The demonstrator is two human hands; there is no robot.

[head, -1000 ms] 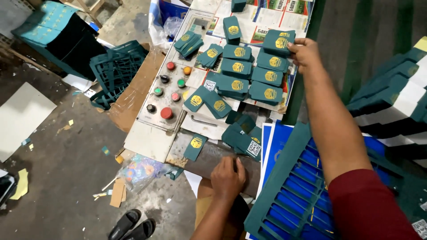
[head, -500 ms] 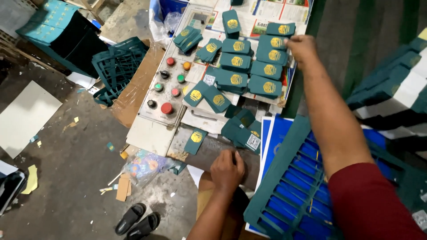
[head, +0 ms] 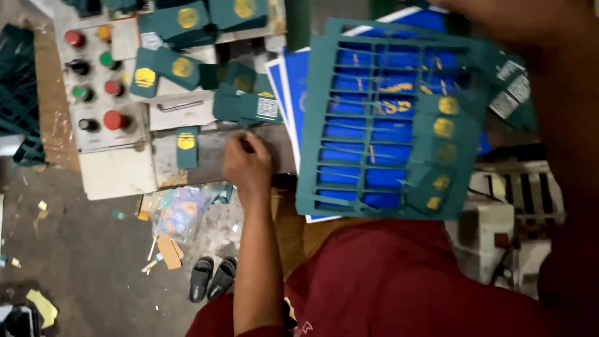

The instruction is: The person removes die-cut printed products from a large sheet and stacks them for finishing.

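My left hand [head: 247, 166] rests on the grey bench edge [head: 209, 159] with its fingers curled and nothing visible in them. Just beyond its fingertips lies a loose pile of green cards with gold emblems [head: 246, 103]. One small green card [head: 186, 146] lies to its left. A large green die-cut sheet [head: 312, 125] lies over blue printed sheets [head: 288, 81] to the right of the hand. My right forearm [head: 561, 93] runs up the right side, and its hand is past the top edge.
A white control panel with coloured push buttons [head: 100, 93] sits at the upper left, with more green cards [head: 181, 19] above it. A green crate [head: 15, 93] stands at the far left. On the floor lie dark sandals [head: 212, 278], a shiny wrapper [head: 181, 209] and paper scraps.
The view has tilted down and drawn closer. My right hand, earlier over the stacked green cards, has left the frame at the top. My left hand stays on the bench edge.
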